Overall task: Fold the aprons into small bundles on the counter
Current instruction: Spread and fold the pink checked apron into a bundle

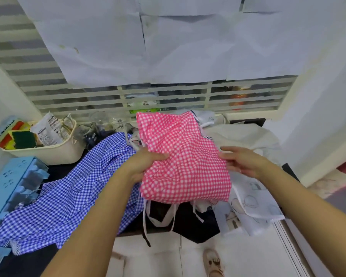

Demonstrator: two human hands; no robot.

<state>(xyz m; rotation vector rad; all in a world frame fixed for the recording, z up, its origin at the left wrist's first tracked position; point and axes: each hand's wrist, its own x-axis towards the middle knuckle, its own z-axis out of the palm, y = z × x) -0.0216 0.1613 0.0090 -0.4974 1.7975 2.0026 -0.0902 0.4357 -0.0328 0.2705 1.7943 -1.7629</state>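
Observation:
A pink-and-white checked apron (185, 160) is held up above the dark counter (56, 170), partly folded, with white ties dangling below it. My left hand (146, 162) pinches its left edge, thumb on top. My right hand (242, 160) touches its right edge with fingers spread; whether it grips the cloth is unclear. A blue-and-white checked apron (68, 198) lies spread and rumpled on the counter at the left. A white printed apron (254, 202) lies at the right, under the pink one's edge. A dark apron (196, 222) with white ties hangs over the counter's front edge.
A cream basket (54, 152) with sponges and packets stands at the back left. A light blue plastic rack (8, 188) sits at the left edge. Glass jars (100, 124) stand by the louvred window. White cloth (246, 136) is heaped at the back right. Tiled floor shows below.

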